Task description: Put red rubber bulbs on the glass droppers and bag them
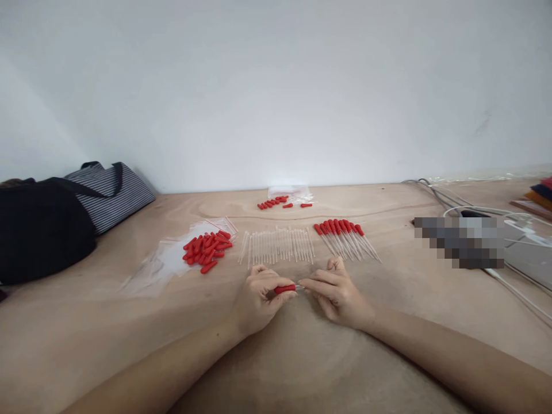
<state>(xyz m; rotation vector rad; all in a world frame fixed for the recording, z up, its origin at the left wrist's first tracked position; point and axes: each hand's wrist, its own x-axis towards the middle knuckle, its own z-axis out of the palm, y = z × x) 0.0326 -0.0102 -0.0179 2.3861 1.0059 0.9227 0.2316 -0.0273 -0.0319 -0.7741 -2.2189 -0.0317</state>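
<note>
Row of slender clear tubes (279,246) as datum: just nearside, left hand (264,292) pinches red rubber-looking bulb (284,289), right hand (338,296) grips thin clear tube (300,286) — in line, presumably keeping ends aligned. Loose red bulbs (206,249) sit left, red-capped tubes (337,226) right — apparently sorted for reach.

A red, elongated bulb (284,289) is lying nearly level in the pinch of the left hand (261,292). A slim, clear tube (299,286) is running in line with it toward the right hand (338,294), which is hiding part of it; whether the tube is sitting inside the bulb is hard to tell.
</note>
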